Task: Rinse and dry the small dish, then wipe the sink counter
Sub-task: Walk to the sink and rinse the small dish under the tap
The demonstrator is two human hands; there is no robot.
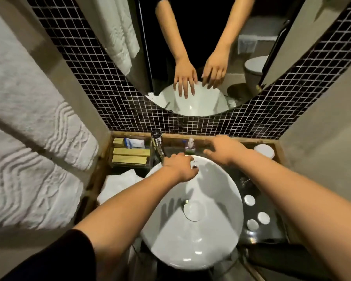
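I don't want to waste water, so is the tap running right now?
Off, as far as shows: no stream falls from the faucet, and the basin shows no flowing or pooled water. The left hand hangs by it.

A small bathroom, seen at the washbasin.

A round white basin (pixel 193 240) is set under both hands, with a tap (pixel 157 142) just beyond the left hand (pixel 179 169). A mirror (pixel 190 57) framed by mosaic tile (pixel 114 106) is hung ahead, towels (pixel 28 138) are hung at left, and a toilet (pixel 253 72) is reflected.
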